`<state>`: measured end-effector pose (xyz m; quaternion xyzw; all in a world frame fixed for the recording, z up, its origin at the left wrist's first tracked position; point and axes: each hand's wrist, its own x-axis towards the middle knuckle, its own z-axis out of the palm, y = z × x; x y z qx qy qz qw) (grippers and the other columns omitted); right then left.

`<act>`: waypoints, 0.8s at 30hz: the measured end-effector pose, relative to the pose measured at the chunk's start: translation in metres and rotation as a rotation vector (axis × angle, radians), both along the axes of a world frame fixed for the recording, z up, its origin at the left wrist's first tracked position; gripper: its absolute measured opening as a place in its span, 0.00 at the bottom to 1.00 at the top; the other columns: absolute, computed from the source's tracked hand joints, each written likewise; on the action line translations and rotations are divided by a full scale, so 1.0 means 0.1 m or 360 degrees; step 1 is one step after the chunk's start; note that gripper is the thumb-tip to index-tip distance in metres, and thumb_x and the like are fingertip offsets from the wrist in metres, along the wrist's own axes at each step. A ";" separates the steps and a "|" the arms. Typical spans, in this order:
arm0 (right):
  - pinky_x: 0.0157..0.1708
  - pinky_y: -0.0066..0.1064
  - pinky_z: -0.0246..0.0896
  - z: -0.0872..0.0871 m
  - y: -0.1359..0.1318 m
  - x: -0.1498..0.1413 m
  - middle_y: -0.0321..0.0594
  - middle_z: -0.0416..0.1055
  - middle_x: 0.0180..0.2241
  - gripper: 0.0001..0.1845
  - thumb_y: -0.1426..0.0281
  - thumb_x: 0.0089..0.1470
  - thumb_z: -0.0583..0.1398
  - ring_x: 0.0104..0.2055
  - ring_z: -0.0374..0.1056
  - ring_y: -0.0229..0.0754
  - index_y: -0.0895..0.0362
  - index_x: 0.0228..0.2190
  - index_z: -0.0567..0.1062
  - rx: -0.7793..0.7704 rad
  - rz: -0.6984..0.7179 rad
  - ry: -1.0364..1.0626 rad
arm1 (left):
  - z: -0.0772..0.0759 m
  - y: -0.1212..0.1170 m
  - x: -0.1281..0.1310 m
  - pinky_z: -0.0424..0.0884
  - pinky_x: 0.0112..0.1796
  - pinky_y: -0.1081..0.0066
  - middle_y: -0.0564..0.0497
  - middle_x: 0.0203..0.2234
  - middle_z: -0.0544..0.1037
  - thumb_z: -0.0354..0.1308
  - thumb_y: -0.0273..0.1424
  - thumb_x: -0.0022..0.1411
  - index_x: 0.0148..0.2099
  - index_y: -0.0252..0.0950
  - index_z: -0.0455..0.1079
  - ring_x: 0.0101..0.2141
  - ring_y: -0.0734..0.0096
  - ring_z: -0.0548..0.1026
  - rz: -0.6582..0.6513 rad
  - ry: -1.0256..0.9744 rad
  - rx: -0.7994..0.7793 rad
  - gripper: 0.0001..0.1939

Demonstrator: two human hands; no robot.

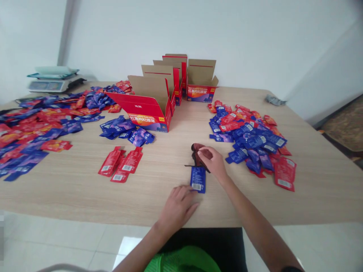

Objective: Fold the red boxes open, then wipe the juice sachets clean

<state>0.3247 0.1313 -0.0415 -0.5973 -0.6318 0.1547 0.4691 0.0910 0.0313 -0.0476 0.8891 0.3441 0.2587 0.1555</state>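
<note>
A blue sachet [197,178] with a white barcode label lies flat near the table's front. My left hand [180,204] rests on the table, fingers spread out and fingertips at the sachet's lower edge. Just beyond the sachet, my right hand [213,161] pinches a dark reddish-brown object with black parts [197,152]; its exact kind is unclear. Its black lower part sits at the sachet's top end. To the left, several red sachets [127,165] lie together. Behind them is a small heap of blue sachets [120,126].
Open red cardboard boxes [150,121] stand at the back centre. A mixed heap of red and blue sachets [249,136] spreads on the right, a larger one [48,117] on the left. A scale [53,84] stands back left; a grey scrap [275,100] lies back right.
</note>
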 end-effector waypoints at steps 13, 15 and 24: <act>0.49 0.42 0.70 -0.11 -0.56 -0.27 0.41 0.79 0.42 0.07 0.67 0.63 0.63 0.45 0.75 0.48 0.50 0.44 0.79 -0.0193 0.0317 -0.0268 | -0.18 -0.57 -0.17 0.71 0.55 0.58 0.44 0.53 0.79 0.57 0.28 0.74 0.52 0.38 0.76 0.56 0.56 0.75 -0.0079 0.0123 0.0200 0.08; 0.47 0.41 0.71 -0.05 -0.55 -0.23 0.40 0.80 0.42 0.07 0.66 0.63 0.64 0.44 0.76 0.48 0.49 0.43 0.79 -0.0225 0.0367 -0.0218 | -0.22 -0.64 -0.20 0.71 0.56 0.60 0.44 0.56 0.79 0.57 0.26 0.74 0.54 0.37 0.76 0.57 0.57 0.75 -0.0129 0.0094 0.0254 0.10; 0.48 0.39 0.73 0.27 -1.04 -0.21 0.41 0.78 0.44 0.10 0.69 0.63 0.64 0.46 0.75 0.46 0.46 0.45 0.79 0.0171 0.0618 -0.0267 | -0.27 -0.66 -0.23 0.72 0.58 0.59 0.43 0.55 0.80 0.53 0.26 0.77 0.62 0.35 0.72 0.57 0.59 0.76 -0.0264 0.0217 0.0279 0.16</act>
